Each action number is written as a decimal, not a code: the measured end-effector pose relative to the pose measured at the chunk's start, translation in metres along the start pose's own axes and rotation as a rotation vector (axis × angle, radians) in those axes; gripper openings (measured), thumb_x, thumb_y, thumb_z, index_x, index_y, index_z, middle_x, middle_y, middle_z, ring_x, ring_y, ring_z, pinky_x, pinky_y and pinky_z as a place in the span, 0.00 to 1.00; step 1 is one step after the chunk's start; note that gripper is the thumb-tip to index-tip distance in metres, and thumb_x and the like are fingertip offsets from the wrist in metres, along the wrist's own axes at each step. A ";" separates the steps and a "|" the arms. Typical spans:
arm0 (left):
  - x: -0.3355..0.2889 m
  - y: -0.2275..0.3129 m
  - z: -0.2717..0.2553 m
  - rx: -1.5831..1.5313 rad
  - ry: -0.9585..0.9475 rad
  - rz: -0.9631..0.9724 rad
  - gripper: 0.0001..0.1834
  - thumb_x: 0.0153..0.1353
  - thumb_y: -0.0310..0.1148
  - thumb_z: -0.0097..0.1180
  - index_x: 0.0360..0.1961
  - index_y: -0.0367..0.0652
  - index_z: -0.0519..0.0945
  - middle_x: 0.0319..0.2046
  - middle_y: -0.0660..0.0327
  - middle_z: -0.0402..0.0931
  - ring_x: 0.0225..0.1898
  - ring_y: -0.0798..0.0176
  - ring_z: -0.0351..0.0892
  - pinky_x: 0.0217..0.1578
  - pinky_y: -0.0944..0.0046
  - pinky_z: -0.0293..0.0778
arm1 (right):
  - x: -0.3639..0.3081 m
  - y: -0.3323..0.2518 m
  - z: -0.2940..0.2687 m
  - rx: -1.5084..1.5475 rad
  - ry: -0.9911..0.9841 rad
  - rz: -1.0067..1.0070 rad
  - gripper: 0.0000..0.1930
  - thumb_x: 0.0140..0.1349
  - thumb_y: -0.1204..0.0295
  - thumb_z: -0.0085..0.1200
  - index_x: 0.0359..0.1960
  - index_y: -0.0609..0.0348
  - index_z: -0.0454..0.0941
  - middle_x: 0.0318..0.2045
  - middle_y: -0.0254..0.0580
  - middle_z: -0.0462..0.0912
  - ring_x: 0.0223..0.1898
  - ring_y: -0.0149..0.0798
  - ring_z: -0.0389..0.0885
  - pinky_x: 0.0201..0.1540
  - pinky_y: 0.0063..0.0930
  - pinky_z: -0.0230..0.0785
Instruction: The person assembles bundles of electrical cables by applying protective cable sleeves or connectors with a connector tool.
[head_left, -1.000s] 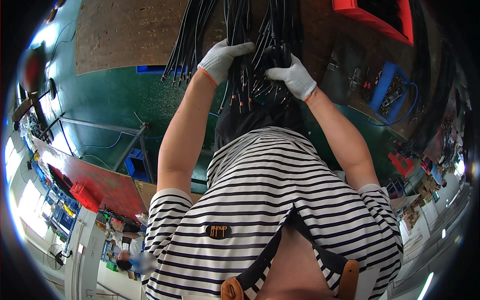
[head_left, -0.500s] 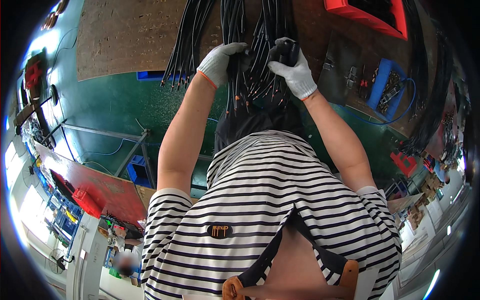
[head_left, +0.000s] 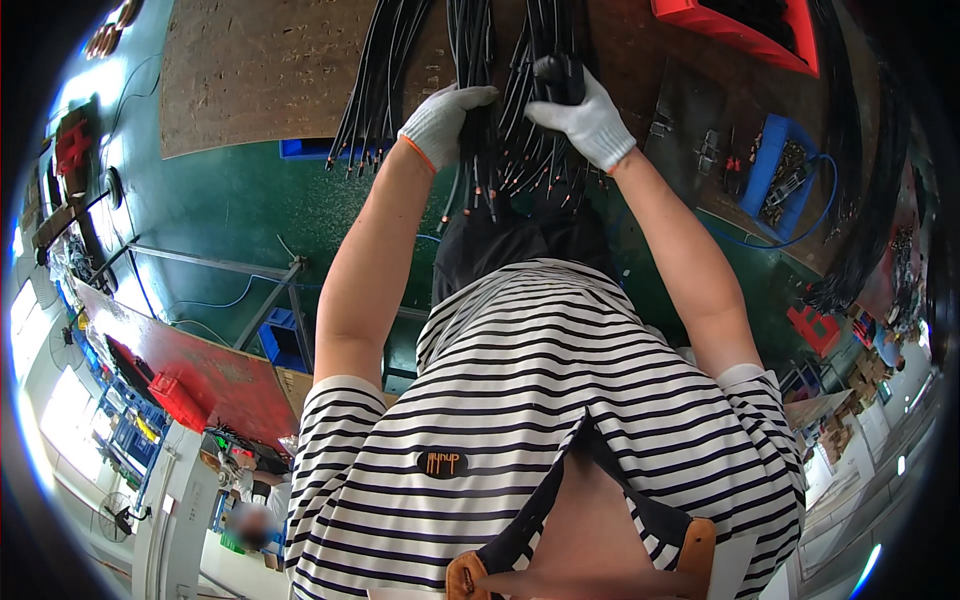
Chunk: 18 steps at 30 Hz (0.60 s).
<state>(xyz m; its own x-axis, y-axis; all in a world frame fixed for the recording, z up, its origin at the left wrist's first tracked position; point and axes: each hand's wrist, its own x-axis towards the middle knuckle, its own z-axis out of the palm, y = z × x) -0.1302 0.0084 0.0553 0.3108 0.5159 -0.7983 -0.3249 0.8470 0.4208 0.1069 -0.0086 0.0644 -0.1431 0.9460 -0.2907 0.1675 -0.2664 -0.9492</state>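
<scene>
My left hand (head_left: 440, 122), in a white glove with grey fingertips, is closed around the middle bundle of black cables (head_left: 470, 50). Its thumb lies across the front of them. At the right bundle (head_left: 518, 115), my right hand (head_left: 592, 118), gloved too, grips a dark, chunky object (head_left: 562, 82) whose kind I cannot make out. The right thumb points left, over the cables. Bare copper-coloured ends hang past the table edge above my lap. Another black cable bundle (head_left: 375, 80) lies to the left, untouched.
The brown wooden table (head_left: 260, 75) carries a red bin (head_left: 745, 35) at far right. A blue tray (head_left: 775, 175) of small metal parts stands nearer, with a blue hose beside it. Long black cables (head_left: 870, 200) hang at the right. A metal frame (head_left: 210, 258) stands on the green floor.
My right hand and the dark object have shifted slightly away from me, up the cables. The left hand stays at the middle bundle, and the hanging cable ends have moved a little.
</scene>
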 end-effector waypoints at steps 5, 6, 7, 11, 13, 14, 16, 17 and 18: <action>-0.002 -0.007 0.002 0.034 0.015 0.056 0.10 0.71 0.32 0.67 0.47 0.38 0.86 0.36 0.60 0.87 0.34 0.64 0.88 0.38 0.62 0.86 | -0.055 0.011 -0.024 0.264 -0.224 0.308 0.33 0.54 0.77 0.77 0.63 0.59 0.78 0.48 0.31 0.82 0.50 0.29 0.80 0.58 0.28 0.75; -0.001 -0.008 0.004 0.012 0.000 0.075 0.10 0.68 0.31 0.69 0.46 0.38 0.85 0.36 0.61 0.87 0.32 0.65 0.87 0.37 0.62 0.87 | -0.064 0.011 -0.029 0.260 -0.224 0.317 0.33 0.54 0.77 0.77 0.63 0.59 0.78 0.48 0.31 0.82 0.50 0.29 0.80 0.58 0.28 0.75; 0.000 -0.010 0.006 -0.010 -0.015 0.095 0.11 0.66 0.30 0.71 0.45 0.39 0.85 0.35 0.61 0.87 0.31 0.66 0.87 0.35 0.61 0.88 | -0.073 0.011 -0.034 0.324 -0.273 0.377 0.32 0.54 0.79 0.76 0.62 0.58 0.78 0.46 0.31 0.82 0.48 0.29 0.81 0.55 0.28 0.76; 0.004 -0.018 0.020 -0.017 0.054 0.111 0.10 0.68 0.31 0.70 0.43 0.38 0.84 0.32 0.61 0.85 0.26 0.65 0.84 0.31 0.64 0.85 | -0.098 0.000 -0.044 0.395 -0.384 0.449 0.30 0.56 0.83 0.73 0.61 0.56 0.77 0.43 0.32 0.81 0.40 0.28 0.82 0.43 0.26 0.78; 0.009 -0.022 0.025 -0.041 0.058 0.120 0.09 0.68 0.32 0.70 0.43 0.38 0.84 0.32 0.60 0.85 0.26 0.66 0.84 0.31 0.64 0.85 | -0.106 -0.001 -0.043 0.399 -0.400 0.429 0.31 0.55 0.85 0.72 0.61 0.55 0.77 0.43 0.32 0.81 0.38 0.27 0.82 0.41 0.25 0.78; 0.010 -0.024 0.027 -0.037 0.065 0.131 0.09 0.68 0.32 0.70 0.43 0.38 0.84 0.32 0.60 0.85 0.27 0.66 0.84 0.31 0.64 0.85 | -0.111 -0.003 -0.043 0.423 -0.407 0.460 0.31 0.54 0.85 0.72 0.61 0.55 0.76 0.43 0.32 0.81 0.38 0.27 0.82 0.42 0.24 0.78; 0.010 -0.026 0.029 -0.027 0.067 0.139 0.09 0.68 0.32 0.70 0.43 0.38 0.84 0.31 0.60 0.85 0.27 0.66 0.84 0.32 0.64 0.85 | -0.115 -0.006 -0.043 0.433 -0.416 0.474 0.33 0.53 0.86 0.73 0.61 0.55 0.76 0.43 0.32 0.80 0.39 0.27 0.82 0.44 0.25 0.80; 0.010 -0.025 0.030 -0.035 0.078 0.132 0.08 0.69 0.31 0.69 0.44 0.37 0.85 0.33 0.60 0.86 0.29 0.66 0.86 0.32 0.65 0.86 | -0.115 -0.008 -0.043 0.434 -0.412 0.474 0.33 0.53 0.86 0.73 0.61 0.55 0.76 0.43 0.32 0.80 0.39 0.27 0.82 0.44 0.25 0.80; 0.010 -0.026 0.029 -0.043 0.089 0.126 0.08 0.70 0.30 0.68 0.44 0.36 0.87 0.35 0.59 0.87 0.31 0.66 0.87 0.32 0.66 0.87 | -0.115 -0.011 -0.043 0.437 -0.412 0.492 0.33 0.53 0.86 0.73 0.61 0.55 0.76 0.44 0.32 0.80 0.39 0.27 0.82 0.45 0.25 0.80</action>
<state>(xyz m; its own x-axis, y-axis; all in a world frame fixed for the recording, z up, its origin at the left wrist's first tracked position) -0.0925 -0.0044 0.0492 0.1853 0.6028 -0.7761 -0.3953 0.7687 0.5028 0.1636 -0.1069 0.1139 -0.5177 0.5776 -0.6312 -0.0815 -0.7677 -0.6356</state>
